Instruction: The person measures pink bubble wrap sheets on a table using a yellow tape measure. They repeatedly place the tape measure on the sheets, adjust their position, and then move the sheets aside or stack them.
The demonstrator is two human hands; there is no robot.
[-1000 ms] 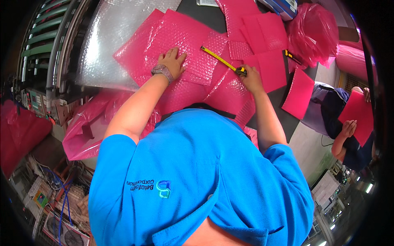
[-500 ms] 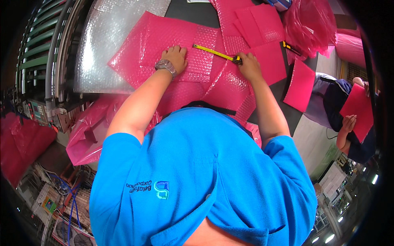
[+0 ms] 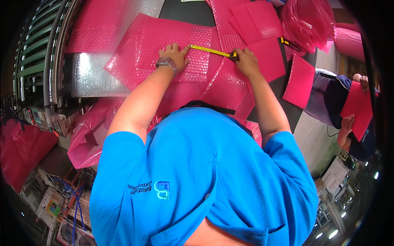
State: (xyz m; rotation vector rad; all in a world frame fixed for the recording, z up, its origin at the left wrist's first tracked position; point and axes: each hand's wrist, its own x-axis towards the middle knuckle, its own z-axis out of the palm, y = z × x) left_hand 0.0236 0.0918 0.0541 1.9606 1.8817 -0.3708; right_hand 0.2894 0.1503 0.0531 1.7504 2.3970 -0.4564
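Pink bubble-wrap pouches (image 3: pixel 172 35) overlap on the table in front of me. Across them runs the extended yellow blade (image 3: pixel 209 50) of a tape measure (image 3: pixel 234 55), whose black-and-yellow case is gripped in my right hand (image 3: pixel 247 62). My left hand (image 3: pixel 174 58) lies flat on the pink bubble wrap with its fingers apart, a watch on its wrist. One of its digits reaches to the free end of the blade. The palm side of my right hand is hidden.
Silver bubble wrap (image 3: pixel 94 76) lies at the left beside a roller conveyor (image 3: pixel 35 53), partly under a pink sheet (image 3: pixel 92 39). A yellow-and-black cutter-like tool (image 3: pixel 290 44) rests near bunched pink film (image 3: pixel 308 24). At the right, another person holds a pink sheet (image 3: pixel 358 108).
A pink sheet now covers the upper part of the silver bubble wrap. My left hand's digit has come to the blade's end, and the tape measure has shifted slightly left.
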